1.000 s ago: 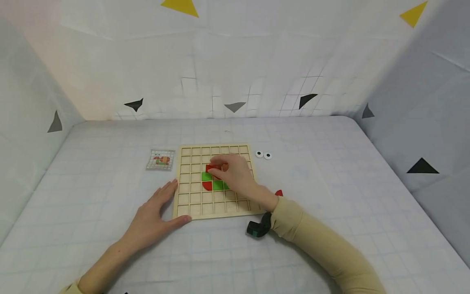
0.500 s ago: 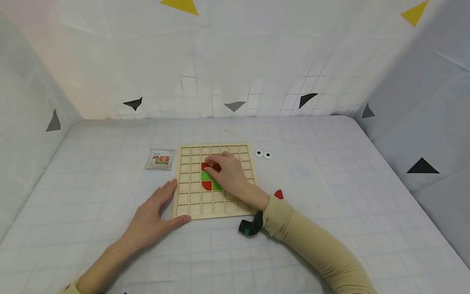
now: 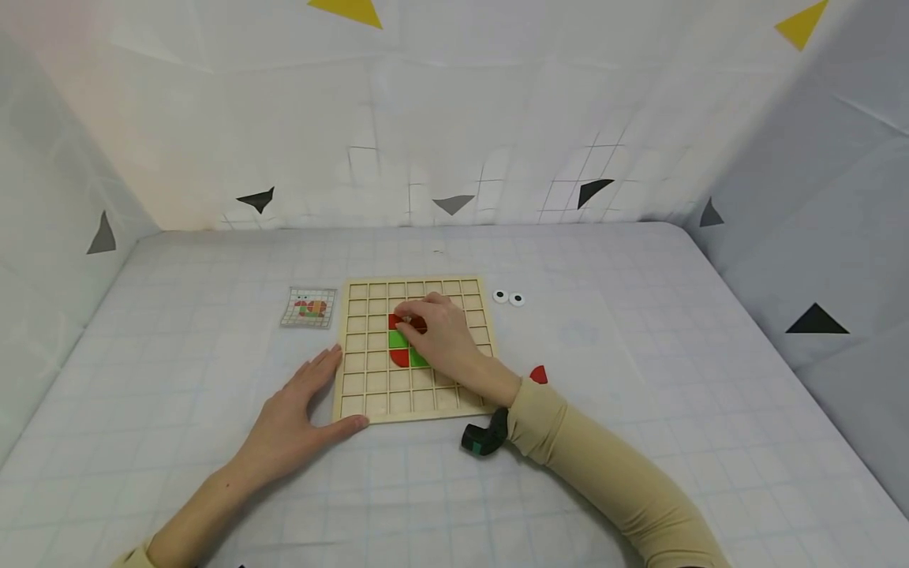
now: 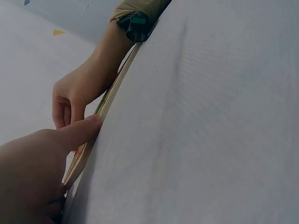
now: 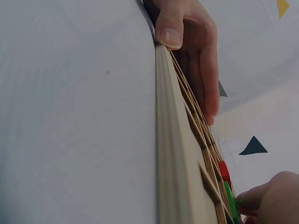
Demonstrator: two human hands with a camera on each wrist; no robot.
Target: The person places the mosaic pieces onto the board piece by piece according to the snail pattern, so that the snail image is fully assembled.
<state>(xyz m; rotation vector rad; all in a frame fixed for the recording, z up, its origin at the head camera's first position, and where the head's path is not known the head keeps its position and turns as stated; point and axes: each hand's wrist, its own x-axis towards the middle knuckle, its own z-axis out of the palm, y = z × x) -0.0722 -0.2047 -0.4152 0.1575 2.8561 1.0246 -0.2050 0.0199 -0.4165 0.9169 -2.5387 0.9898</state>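
Observation:
On the table lies a square wooden grid board. My left hand rests at its near left corner, fingers spread along the left edge and thumb at the front edge. Over the board's middle, my right hand pinches at a red piece in a cell, its far part hidden by the fingertips. Below that sit a green square and a red quarter-round piece, with another green piece beside it. More red shows beneath the palm, which hides the cells there.
A small picture card with a coloured grid pattern lies left of the board. Two white eye discs are at its right. A loose red piece lies by the right sleeve. A dark wrist device sits under the right wrist.
My right hand has moved slightly left and lowered the red piece into the cell above the green square. It has hardly moved in the last half second. The left hand stays put.

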